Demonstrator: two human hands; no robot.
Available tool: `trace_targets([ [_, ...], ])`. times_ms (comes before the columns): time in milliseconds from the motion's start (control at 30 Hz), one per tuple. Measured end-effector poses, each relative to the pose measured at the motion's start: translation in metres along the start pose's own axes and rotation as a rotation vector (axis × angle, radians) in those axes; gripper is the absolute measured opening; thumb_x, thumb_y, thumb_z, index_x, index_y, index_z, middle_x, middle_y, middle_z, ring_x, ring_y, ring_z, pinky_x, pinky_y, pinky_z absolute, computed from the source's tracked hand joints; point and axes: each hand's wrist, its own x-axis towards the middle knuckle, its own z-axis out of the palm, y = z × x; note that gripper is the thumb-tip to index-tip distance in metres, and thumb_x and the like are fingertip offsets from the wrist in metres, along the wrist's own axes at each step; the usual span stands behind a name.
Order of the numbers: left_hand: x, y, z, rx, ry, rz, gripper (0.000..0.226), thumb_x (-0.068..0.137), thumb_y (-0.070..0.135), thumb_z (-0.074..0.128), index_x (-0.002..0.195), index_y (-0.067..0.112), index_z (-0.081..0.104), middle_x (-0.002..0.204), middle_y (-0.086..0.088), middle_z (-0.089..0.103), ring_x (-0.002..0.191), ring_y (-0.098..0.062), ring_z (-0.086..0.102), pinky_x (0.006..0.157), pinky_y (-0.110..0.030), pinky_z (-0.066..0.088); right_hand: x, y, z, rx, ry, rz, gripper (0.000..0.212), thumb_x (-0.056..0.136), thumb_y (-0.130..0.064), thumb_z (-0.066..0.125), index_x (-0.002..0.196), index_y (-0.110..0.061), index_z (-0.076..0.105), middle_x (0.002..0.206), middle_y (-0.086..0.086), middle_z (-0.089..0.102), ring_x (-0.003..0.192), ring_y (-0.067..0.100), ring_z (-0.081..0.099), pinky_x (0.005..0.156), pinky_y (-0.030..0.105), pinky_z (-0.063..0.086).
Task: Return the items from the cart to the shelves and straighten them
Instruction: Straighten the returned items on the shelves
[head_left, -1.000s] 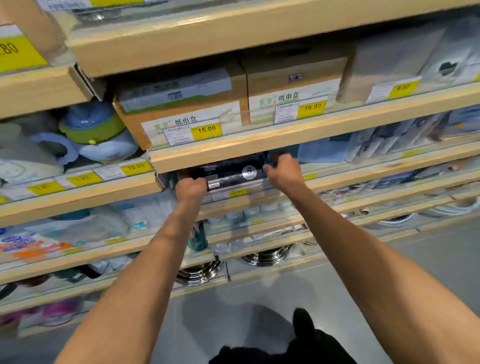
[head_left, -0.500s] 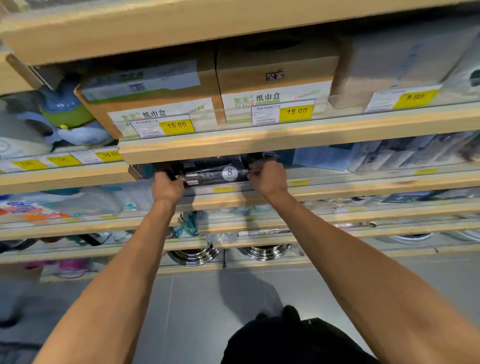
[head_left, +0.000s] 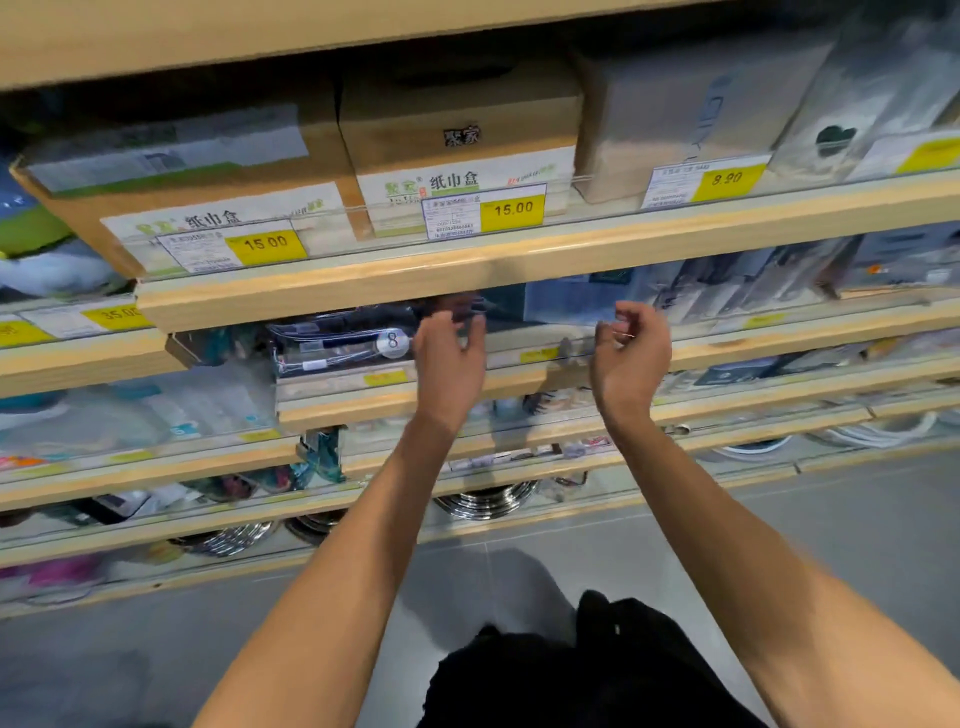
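Item: the dark packet with a round "8" sticker lies on the second shelf, centre-left of the frame, under the boxes priced 15.00.
Long axis: it runs left to right along the shelf edge.
Left hand: fingers curled and loosely parted at the packet's right end; whether it touches is hard to tell.
Right hand: half-open, empty, well right of the packet.
Key relation: the packet lies left of both hands, and the left is nearer.
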Motion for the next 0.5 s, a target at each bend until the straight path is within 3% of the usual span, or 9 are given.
trace_targets([
  [67,0.01,0.024,0.014,-0.064,-0.075,-0.195,0.032,0.1,0.032,0.052,0.11,0.004,0.064,0.103,-0.013,0.065,0.097,-0.033,0.06,0.085,-0.038,0.048,0.015,0.006,-0.012,-0.063,0.031,-0.006,0.027,0.091,-0.014,0.053,0.114,-0.008,0.066,0.105,0.013,0.067,0.093,0.027,0.064,0.084,0.038,0.054],
  [167,0.033,0.043,0.036,0.102,-0.235,-0.482,0.034,0.102,0.011,0.043,0.131,-0.002,0.055,0.134,-0.021,0.056,0.123,-0.036,0.053,0.094,-0.034,0.043,0.034,0.015,-0.027,-0.153,-0.031,-0.073,0.026,0.094,-0.014,0.051,0.111,-0.005,0.069,0.102,0.015,0.072,0.094,0.029,0.066,0.086,0.04,0.053],
  [233,0.054,0.036,0.042,0.233,-0.267,-0.523,0.038,0.103,0.01,0.042,0.14,0.001,0.047,0.146,-0.019,0.046,0.135,-0.035,0.044,0.106,-0.035,0.036,0.042,0.02,-0.031,-0.212,-0.099,-0.139,0.02,0.096,-0.013,0.05,0.092,-0.008,0.069,0.084,0.012,0.071,0.081,0.03,0.066,0.074,0.038,0.052],
  [300,0.066,0.026,0.046,0.303,-0.34,-0.547,0.041,0.105,0.017,0.042,0.142,0.001,0.044,0.15,-0.019,0.041,0.137,-0.034,0.04,0.106,-0.031,0.034,0.049,0.023,-0.03,-0.25,-0.161,-0.169,0.019,0.096,-0.014,0.049,0.086,-0.01,0.066,0.078,0.008,0.07,0.077,0.029,0.066,0.071,0.039,0.054],
  [400,0.067,0.018,0.051,0.33,-0.369,-0.556,0.041,0.104,0.013,0.041,0.142,-0.002,0.043,0.151,-0.017,0.042,0.138,-0.03,0.041,0.083,-0.017,0.046,0.058,0.025,-0.032,-0.293,-0.211,-0.199,0.018,0.096,-0.014,0.05,0.098,-0.008,0.068,0.091,0.013,0.074,0.088,0.034,0.068,0.076,0.038,0.053],
  [433,0.064,0.019,0.051,0.386,-0.395,-0.528,0.041,0.103,0.01,0.041,0.142,-0.004,0.042,0.15,-0.018,0.042,0.138,-0.03,0.041,0.085,-0.017,0.046,0.06,0.025,-0.033,-0.314,-0.222,-0.214,0.019,0.096,-0.015,0.051,0.1,-0.007,0.067,0.091,0.015,0.073,0.089,0.036,0.067,0.074,0.037,0.05],
  [500,0.056,0.024,0.052,0.515,-0.375,-0.498,0.039,0.102,0.004,0.043,0.139,-0.007,0.042,0.147,-0.022,0.042,0.136,-0.034,0.042,0.104,-0.03,0.039,0.064,0.025,-0.032,-0.345,-0.238,-0.225,0.021,0.098,-0.021,0.051,0.1,-0.006,0.066,0.089,0.017,0.073,0.088,0.037,0.067,0.07,0.036,0.046],
])
